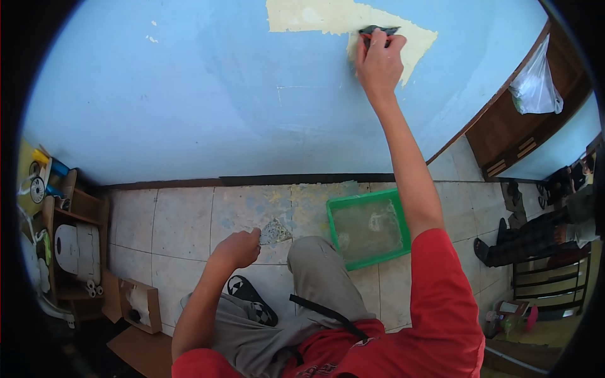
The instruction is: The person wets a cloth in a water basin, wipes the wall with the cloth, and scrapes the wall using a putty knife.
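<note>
High on the blue wall [189, 94], my right hand [380, 60] grips a dark pad [378, 30] and holds it against a cream patch [315, 16] where the blue paint is gone. The pad's exact kind is partly hidden by my fingers. Low and to the left, my left hand [238, 249] is closed on the handle of a scraper [275, 232] with a speckled, triangular blade, held above the tiled floor. Between my knee and my right arm, a green tray [353, 263] on the floor holds murky, greyish contents.
Shelves with toys [88, 208] and an open cardboard box [140, 307] stand at the left. A white plastic bag [536, 85] hangs by brown furniture [504, 135] at the right. Below it, another person's legs [529, 239] show near a dark rack [551, 283].
</note>
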A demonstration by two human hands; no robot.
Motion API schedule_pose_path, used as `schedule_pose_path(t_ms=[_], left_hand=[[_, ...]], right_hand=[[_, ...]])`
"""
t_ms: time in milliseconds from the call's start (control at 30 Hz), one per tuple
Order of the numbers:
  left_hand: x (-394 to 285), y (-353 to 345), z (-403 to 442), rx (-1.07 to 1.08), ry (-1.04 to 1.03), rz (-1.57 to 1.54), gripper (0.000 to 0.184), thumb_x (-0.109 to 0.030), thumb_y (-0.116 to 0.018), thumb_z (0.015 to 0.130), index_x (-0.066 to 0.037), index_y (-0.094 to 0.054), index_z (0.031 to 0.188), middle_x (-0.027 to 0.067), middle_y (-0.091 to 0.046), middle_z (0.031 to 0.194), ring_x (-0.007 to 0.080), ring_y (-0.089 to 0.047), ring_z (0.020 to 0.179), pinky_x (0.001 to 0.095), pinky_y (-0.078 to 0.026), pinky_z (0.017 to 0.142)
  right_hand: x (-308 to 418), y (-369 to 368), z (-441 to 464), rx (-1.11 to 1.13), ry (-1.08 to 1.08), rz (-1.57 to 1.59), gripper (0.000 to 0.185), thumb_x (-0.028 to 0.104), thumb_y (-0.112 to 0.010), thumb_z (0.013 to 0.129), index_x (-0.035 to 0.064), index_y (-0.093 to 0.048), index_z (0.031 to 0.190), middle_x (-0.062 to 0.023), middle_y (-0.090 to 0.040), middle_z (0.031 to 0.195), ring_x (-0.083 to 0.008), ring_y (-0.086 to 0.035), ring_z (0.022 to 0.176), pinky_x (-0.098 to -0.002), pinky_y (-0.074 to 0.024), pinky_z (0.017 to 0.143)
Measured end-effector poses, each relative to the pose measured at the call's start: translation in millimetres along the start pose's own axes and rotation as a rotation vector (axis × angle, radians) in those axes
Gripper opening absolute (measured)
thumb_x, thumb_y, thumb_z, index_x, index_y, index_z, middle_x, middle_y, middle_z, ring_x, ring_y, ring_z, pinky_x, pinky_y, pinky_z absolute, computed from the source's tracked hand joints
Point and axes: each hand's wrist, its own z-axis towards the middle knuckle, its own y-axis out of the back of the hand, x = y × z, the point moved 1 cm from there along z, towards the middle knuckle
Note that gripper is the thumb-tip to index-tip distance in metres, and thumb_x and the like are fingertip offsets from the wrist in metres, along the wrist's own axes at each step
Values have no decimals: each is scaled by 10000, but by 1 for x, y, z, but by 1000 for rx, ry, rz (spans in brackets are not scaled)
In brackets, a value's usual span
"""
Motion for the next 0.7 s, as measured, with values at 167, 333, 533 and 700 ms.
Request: schedule_pose_path(t_ms=[167, 333, 533, 700], left_hand=[[2, 7, -3, -27, -10, -26, 291, -219, -556, 912, 16, -491, 1070, 273, -656, 858, 463, -631, 839, 536, -488, 742], [11, 0, -10, -89, -8, -5, 266, -206, -555, 909, 10, -488, 1049, 248, -653, 768, 448, -639, 778, 536, -491, 721], [5, 12, -15, 48, 111, -38, 260, -191, -528, 901, 24, -500, 1045, 274, -661, 892, 462, -634, 862, 535, -497, 769], [2, 5, -8, 8, 53, -28, 252, -192, -540, 905, 18, -491, 1033, 274, -652, 847, 462, -629, 832, 537, -486, 745]], right_hand=[[-22, -18, -106, 240, 152, -12, 175, 197, -671, 868, 98, -605, 997, -134, -502, 907, -318, -581, 645, -433, -495, 489], [-62, 9, -85, 139, -220, -52, 217, 223, -675, 881, 67, -566, 985, -165, -482, 985, -338, -594, 681, -438, -512, 531], [-30, -10, -47, 61, 114, -28, 209, 226, -706, 839, 104, -616, 982, -134, -512, 943, -313, -596, 693, -412, -495, 511], [-77, -4, -122, 319, 139, -74, 214, 219, -716, 827, 98, -612, 970, -120, -494, 913, -294, -582, 671, -395, -491, 500]])
